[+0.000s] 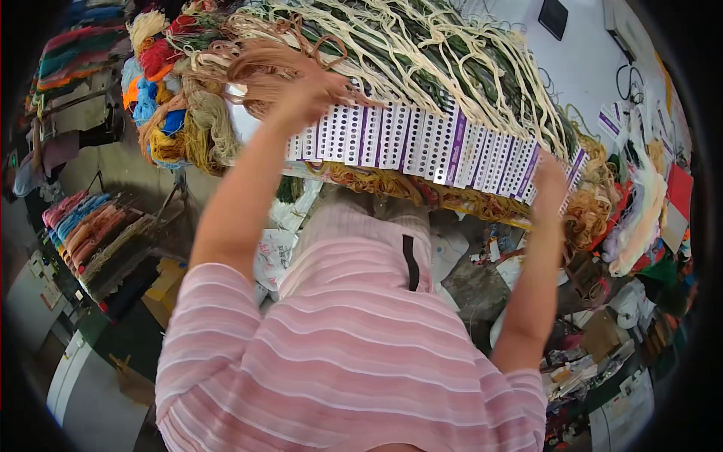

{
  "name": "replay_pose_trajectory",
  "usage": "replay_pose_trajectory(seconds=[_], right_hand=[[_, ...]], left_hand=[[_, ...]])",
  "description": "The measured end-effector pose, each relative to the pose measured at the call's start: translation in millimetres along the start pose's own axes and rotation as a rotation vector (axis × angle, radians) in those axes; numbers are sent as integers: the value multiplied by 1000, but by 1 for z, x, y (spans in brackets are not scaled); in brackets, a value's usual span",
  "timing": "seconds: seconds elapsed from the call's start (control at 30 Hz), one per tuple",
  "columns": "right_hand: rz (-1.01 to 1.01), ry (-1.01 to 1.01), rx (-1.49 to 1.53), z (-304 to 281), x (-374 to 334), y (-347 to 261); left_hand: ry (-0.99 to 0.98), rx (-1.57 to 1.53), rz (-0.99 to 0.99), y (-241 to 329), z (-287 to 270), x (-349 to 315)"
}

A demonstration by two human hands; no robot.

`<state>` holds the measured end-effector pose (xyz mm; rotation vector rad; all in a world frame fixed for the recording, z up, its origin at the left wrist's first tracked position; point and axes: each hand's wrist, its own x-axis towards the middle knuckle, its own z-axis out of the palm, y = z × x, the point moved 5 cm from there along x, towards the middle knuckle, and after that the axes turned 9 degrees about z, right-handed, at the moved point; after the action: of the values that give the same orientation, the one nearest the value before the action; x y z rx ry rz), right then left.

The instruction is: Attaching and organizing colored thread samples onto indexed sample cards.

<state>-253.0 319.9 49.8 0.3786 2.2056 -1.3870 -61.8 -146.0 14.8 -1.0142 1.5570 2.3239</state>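
My left hand [320,92] (blurred) grasps brown strands [265,69] over the punched cards [393,137]; my right hand [550,179] is at their far end, grip unclear, I can't tell.

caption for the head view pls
Left hand at brown yarn, right hand at the right end of a row of perforated cards.

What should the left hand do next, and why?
Perhaps the left hand should spread the brown strands along the card row: they look bunched near its left end, while the cream strands fan out above it.
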Motion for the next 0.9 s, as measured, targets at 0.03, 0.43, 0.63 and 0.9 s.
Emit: replay_pose_trajectory(seconds=[0.03, 0.43, 0.63, 0.9], right_hand=[[194, 55, -101, 55, 8, 20], [-54, -54, -324, 270, 9, 37], [-368, -84, -274, 265, -9, 42], [-454, -40, -882, 242, -6, 16]], left_hand=[[43, 158, -89, -25, 39, 8], [63, 291, -31, -123, 87, 79], [4, 267, -83, -118, 90, 80], [352, -482, 57, -95, 31, 60]])
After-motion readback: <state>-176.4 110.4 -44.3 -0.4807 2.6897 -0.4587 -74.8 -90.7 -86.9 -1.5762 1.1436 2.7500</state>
